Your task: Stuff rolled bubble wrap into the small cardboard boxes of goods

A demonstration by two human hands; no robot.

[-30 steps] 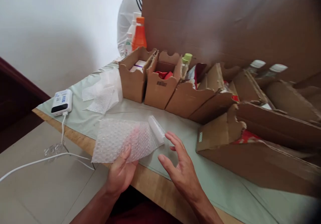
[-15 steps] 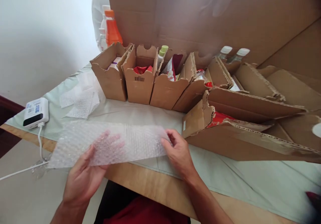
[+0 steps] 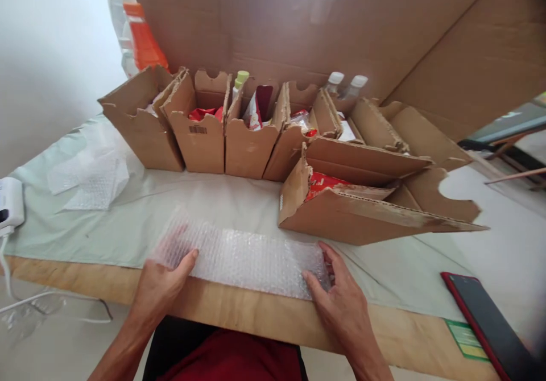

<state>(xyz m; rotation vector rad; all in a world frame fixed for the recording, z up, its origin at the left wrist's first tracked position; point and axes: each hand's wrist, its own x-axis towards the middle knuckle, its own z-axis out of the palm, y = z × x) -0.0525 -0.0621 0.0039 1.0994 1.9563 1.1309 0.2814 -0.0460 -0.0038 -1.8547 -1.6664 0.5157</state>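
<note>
A long sheet of clear bubble wrap [image 3: 243, 256] lies flat on the pale green cloth at the near edge of the wooden table [image 3: 264, 313]. My left hand [image 3: 160, 287] pinches its left end, thumb on top and fingers under the sheet. My right hand [image 3: 341, 304] rests on its right end, with the thumb and fingers pressing the sheet down onto the cloth.
A row of open cardboard boxes [image 3: 205, 131] holding packets and bottles stands behind, with a low box [image 3: 362, 210] closest on the right. More bubble wrap [image 3: 91, 179] lies at the left by a white power bank [image 3: 11, 205]. A red-edged phone [image 3: 486, 324] sits at the right.
The bubble wrap, held up and partly rolled a second ago, has been spread out and laid flat on the table edge. Both hands moved to its ends; the view swung right.
</note>
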